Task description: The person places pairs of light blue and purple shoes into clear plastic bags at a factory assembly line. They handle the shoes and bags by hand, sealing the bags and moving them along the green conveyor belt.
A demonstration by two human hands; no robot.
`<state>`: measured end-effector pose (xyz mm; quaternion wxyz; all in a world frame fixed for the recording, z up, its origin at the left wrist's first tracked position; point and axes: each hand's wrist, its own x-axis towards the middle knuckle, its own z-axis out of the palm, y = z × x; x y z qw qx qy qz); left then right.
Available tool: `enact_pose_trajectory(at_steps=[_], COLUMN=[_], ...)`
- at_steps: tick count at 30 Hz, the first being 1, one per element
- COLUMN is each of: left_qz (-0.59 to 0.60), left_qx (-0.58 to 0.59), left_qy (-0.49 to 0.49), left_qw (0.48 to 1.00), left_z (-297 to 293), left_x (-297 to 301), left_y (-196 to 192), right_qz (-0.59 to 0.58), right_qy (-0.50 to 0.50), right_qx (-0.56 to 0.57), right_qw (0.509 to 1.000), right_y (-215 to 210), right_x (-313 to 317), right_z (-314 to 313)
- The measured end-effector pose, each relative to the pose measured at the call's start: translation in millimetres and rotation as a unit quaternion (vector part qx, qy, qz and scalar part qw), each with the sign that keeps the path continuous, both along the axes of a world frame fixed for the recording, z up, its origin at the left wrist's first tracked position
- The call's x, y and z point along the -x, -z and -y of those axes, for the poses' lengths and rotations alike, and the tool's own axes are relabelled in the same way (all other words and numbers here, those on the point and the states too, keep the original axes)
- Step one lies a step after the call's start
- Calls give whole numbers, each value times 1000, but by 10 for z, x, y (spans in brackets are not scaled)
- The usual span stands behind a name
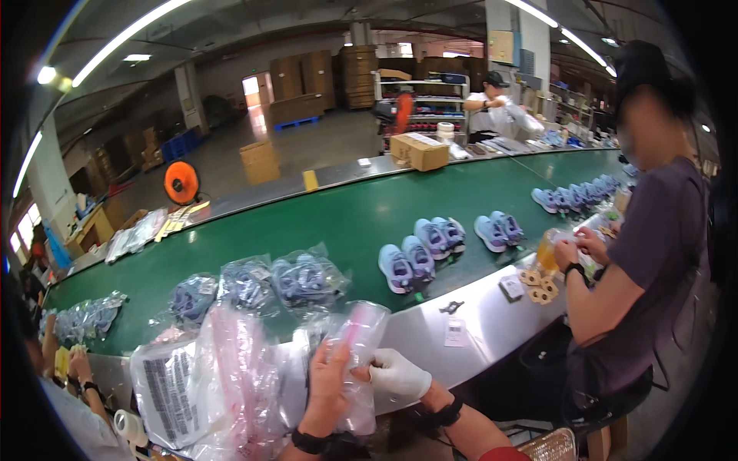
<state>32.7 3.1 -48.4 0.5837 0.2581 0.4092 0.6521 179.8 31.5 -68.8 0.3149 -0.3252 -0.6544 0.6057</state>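
My bare left hand (329, 380) is closed round a transparent plastic bag (364, 326) that has a pink stripe, held upright at the near edge of the conveyor. My right hand (400, 374), in a white glove with bare fingertips, pinches the same bag from its right side. Left of my hands lies a pile of transparent bags (242, 361) with pink edges, beside a white sheet with printed rows (169, 392). Beyond them, several bagged shoes (304, 276) rest on the green belt. To the right stand unbagged lilac-blue sneakers (396, 269) in pairs.
The green conveyor belt (346, 219) crosses from left to right, with a metal ledge (477, 307) on my side bearing a tag (455, 332). A co-worker (653, 230) sits close on my right; another person's hands (79, 365) work at the left. A carton (419, 151) sits across the belt.
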Motion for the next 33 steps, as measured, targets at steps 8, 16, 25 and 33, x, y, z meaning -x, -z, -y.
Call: enact_pose_trajectory(at_steps=[8, 16, 25, 33], left_qz=[-131, -258, -407, -281], left_qx=[-110, -106, -164, 26], left_qy=[-196, 162, 343, 13], left_qw=[966, 946, 831, 959], left_z=[203, 575, 634, 331], left_x=[363, -345, -273, 97], left_y=[-156, -217, 34, 48], right_qz=[254, 176, 369, 342], right_qy=[349, 236, 83, -271], right_qx=[-372, -423, -343, -223], right_qw=[822, 857, 860, 872], right_y=[-129, 338, 418, -242], right_x=[-421, -407, -354, -272], right_z=[181, 527, -28, -122])
